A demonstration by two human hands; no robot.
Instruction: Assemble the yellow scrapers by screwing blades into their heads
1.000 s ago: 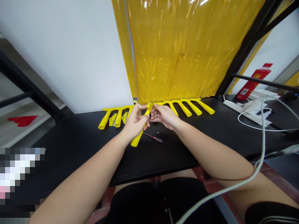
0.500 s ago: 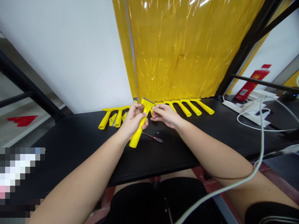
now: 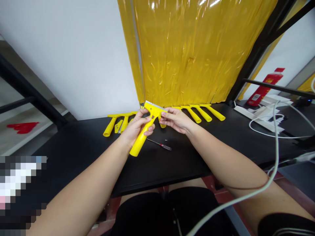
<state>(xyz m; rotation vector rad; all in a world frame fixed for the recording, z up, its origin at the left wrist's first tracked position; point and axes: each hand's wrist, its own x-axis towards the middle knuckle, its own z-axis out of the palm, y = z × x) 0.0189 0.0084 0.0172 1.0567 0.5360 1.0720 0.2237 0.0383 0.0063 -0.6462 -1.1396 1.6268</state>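
a flat black tabletop (image 3: 187,160) runs beneath both hands, with a glossy yellow plastic film (image 3: 197,55) hanging beyond them. the left hand (image 3: 134,127) is wrapped around the handle of a yellow plastic t-shaped tool (image 3: 137,143), held slanting above the tabletop. the right hand (image 3: 178,121) has its fingers drawn in at the head's right end; i cannot tell whether they grip it. a slim screwdriver with a translucent handle (image 3: 166,147) lies beneath, between the hands, and similar yellow tools (image 3: 195,115) lie in a row beyond them
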